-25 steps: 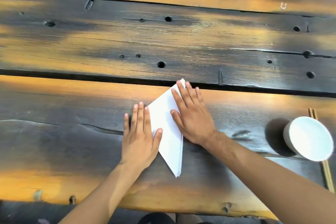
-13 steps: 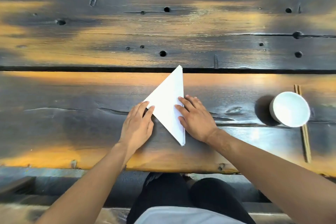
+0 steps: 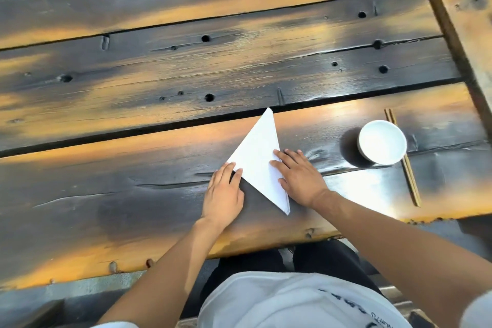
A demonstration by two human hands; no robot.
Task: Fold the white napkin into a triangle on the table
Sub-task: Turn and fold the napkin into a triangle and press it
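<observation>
While the white napkin [image 3: 259, 160] lies flat on the dark wooden table [image 3: 133, 194], it already has the shape of a triangle: one sharp corner points away from the person and reaches the dark gap between two planks, another corner points toward the near edge of the table, and the third corner points to the left. The left hand [image 3: 223, 194] rests palm down on the table beside this left corner, with the fingers stretched and loose, and the fingertips [image 3: 234, 168] touch the edge of the napkin there; they do not grasp anything. The right hand [image 3: 299, 177] lies flat on the right side of the napkin, fingers spread and relaxed, pressing on the long straight edge without pinching it. At the near corner the edge shows several thin layers lying one over the other. To the right, well apart from the napkin, a white bowl [image 3: 382, 141] stands upright, and a pair of wooden chopsticks [image 3: 407, 168] lies on the table partly under or behind its right side; I cannot tell if they touch it. At the bottom of the view, the person's dark trousers [image 3: 332, 255] and light shirt [image 3: 292, 301] are visible.
</observation>
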